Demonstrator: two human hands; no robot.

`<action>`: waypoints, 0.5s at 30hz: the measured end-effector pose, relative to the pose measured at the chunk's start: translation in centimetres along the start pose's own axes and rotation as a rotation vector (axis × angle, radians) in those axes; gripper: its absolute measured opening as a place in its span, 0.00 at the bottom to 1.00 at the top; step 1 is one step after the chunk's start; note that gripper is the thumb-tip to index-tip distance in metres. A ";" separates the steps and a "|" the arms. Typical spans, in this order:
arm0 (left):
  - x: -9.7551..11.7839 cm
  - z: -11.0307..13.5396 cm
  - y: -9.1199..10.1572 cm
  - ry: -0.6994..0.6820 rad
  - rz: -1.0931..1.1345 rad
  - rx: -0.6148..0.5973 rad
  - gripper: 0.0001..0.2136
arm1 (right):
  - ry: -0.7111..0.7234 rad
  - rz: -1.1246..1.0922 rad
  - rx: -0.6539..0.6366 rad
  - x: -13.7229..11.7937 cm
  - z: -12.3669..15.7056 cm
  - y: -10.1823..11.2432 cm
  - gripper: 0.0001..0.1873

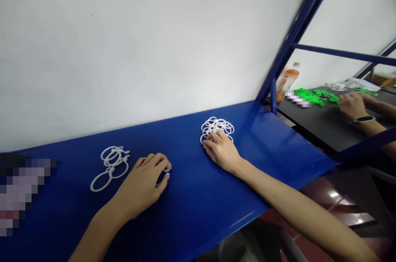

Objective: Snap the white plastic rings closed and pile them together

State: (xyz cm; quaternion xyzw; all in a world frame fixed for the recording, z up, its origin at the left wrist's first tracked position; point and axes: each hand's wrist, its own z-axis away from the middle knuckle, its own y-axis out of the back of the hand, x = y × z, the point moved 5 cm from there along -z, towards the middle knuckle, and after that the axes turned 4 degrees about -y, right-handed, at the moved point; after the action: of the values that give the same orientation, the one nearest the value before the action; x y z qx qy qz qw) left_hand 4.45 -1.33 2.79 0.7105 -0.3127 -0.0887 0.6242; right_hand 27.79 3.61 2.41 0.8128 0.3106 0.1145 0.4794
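Note:
On the blue shelf (192, 196) lies a heap of several small white rings (217, 127) near the back wall. My right hand (221, 149) rests on the near edge of that heap, fingers curled down onto the rings. My left hand (145, 183) lies on the shelf with fingers bent, its fingertips pinching a small white piece I cannot make out. Left of it sit a few linked white rings (111, 163), one larger than the rest, apart from the hand.
A white wall rises behind the shelf. A blue metal frame post (297, 27) slants up at the right. Beyond it, another person's hands (355, 105) work at a dark table with green parts (312, 96) and an orange bottle (286, 82).

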 end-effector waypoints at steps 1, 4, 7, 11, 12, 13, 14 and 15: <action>-0.1 -0.1 0.0 0.003 0.008 0.007 0.08 | 0.006 -0.012 0.003 -0.1 0.0 0.0 0.10; -0.2 -0.5 0.5 0.028 0.059 0.072 0.09 | 0.021 -0.036 0.010 -0.1 0.0 0.2 0.11; -0.1 -0.6 0.9 0.077 0.133 0.152 0.10 | 0.023 -0.044 0.004 -0.1 -0.1 0.3 0.11; 0.3 -0.6 1.1 0.132 0.213 0.202 0.10 | 0.018 -0.049 -0.001 -0.1 -0.1 0.3 0.11; 0.4 -0.7 1.2 0.135 0.229 0.210 0.10 | 0.017 -0.050 -0.001 0.0 -0.1 0.3 0.12; 0.6 -0.8 1.3 0.137 0.245 0.218 0.09 | 0.015 -0.053 -0.001 0.0 -0.2 0.3 0.12; 0.8 -0.8 1.4 0.140 0.262 0.225 0.09 | 0.014 -0.059 0.001 0.1 -0.2 0.4 0.12; 0.9 -0.9 1.4 0.147 0.282 0.231 0.09 | 0.012 -0.069 0.007 0.1 -0.2 0.4 0.12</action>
State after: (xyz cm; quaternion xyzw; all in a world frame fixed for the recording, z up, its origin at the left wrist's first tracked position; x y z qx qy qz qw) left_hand 5.15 -1.12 4.55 0.7311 -0.3708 0.0881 0.5659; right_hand 27.94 3.64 2.87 0.8026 0.3420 0.1016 0.4781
